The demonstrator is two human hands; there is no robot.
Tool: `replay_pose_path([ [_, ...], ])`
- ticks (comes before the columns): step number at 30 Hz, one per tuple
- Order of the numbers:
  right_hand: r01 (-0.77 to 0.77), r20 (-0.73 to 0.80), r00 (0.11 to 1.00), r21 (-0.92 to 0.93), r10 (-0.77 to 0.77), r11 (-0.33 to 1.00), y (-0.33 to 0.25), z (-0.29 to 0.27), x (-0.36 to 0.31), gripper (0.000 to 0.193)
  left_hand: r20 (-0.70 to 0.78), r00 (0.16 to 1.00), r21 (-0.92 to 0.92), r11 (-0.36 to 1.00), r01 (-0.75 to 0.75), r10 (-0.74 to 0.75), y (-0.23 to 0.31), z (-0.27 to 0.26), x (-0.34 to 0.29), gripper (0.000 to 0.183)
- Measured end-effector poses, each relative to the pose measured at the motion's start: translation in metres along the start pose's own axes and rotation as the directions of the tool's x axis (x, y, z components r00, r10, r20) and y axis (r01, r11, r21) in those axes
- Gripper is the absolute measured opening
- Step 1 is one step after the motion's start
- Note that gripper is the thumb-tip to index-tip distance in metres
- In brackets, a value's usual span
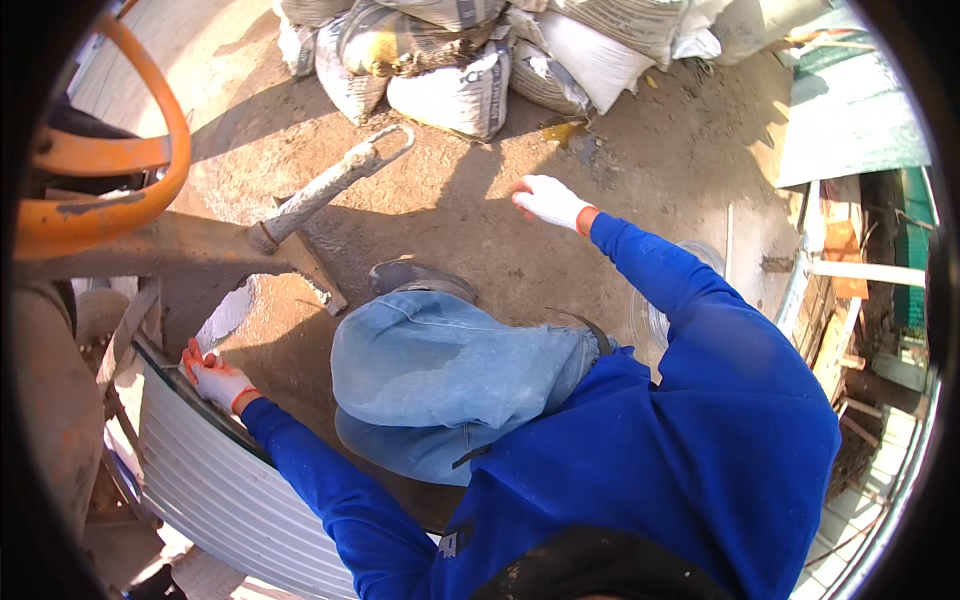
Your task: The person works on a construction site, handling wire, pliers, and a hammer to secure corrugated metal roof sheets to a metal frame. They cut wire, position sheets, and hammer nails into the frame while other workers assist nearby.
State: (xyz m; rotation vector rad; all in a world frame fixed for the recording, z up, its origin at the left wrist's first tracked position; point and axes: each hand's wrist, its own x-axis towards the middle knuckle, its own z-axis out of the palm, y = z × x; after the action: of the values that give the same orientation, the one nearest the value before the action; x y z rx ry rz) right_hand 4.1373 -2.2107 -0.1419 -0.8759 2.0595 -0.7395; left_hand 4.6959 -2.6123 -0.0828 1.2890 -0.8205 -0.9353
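My left hand [218,382], in a white glove with orange-red fingers, is at the upper edge of a corrugated metal sheet [235,490]. Its fingers are partly stretched and spread, with nothing I can make out between them; whether they touch the edge is unclear. My right hand [553,203], gloved alike, is held out over the dusty ground, apart from anything around it. Its fingers curl under, so their inside is hidden. Between my arms are my bent knees in faded jeans [450,370] and one dark shoe [425,278].
An orange wheel-like ring [178,120] and a mortar-crusted metal bar with a looped end [325,192] belong to machinery at the left. Filled sacks [455,90] are piled ahead. A coil of clear tubing or wire [648,320] lies under my right arm. A metal frame [800,270] stands at the right.
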Motion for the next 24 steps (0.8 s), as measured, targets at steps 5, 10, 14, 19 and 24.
replay_pose_path([
  [5, -0.401, -0.461, 0.674, 0.427, 0.577, 0.811, 0.230, -0.099, -0.211, 0.025, 0.089, 0.995, 0.178, 0.983, -0.053, 0.038, 0.013, -0.002, -0.005, 0.043],
  [10, -0.685, -0.359, 0.364, 0.522, 0.859, 0.508, 0.315, -0.047, -0.397, 0.023, 0.078, 0.988, 0.291, 0.944, -0.153, 0.136, 0.013, -0.001, -0.007, 0.042],
  [14, -0.759, -0.145, 0.400, 0.501, 0.905, 0.416, 0.328, 0.026, -0.449, 0.025, 0.063, 0.991, 0.248, 0.960, -0.133, 0.121, 0.013, -0.002, -0.002, 0.040],
  [19, -0.777, -0.225, 0.588, 0.113, 0.777, 0.620, 0.356, 0.039, -0.419, 0.030, 0.111, 0.986, 0.375, 0.914, -0.158, 0.124, 0.011, -0.009, 0.012, 0.042],
  [24, -0.765, -0.279, 0.588, 0.113, 0.759, 0.634, 0.390, 0.012, -0.366, 0.030, 0.082, 0.993, 0.217, 0.971, -0.103, 0.087, 0.011, -0.009, 0.009, 0.038],
])
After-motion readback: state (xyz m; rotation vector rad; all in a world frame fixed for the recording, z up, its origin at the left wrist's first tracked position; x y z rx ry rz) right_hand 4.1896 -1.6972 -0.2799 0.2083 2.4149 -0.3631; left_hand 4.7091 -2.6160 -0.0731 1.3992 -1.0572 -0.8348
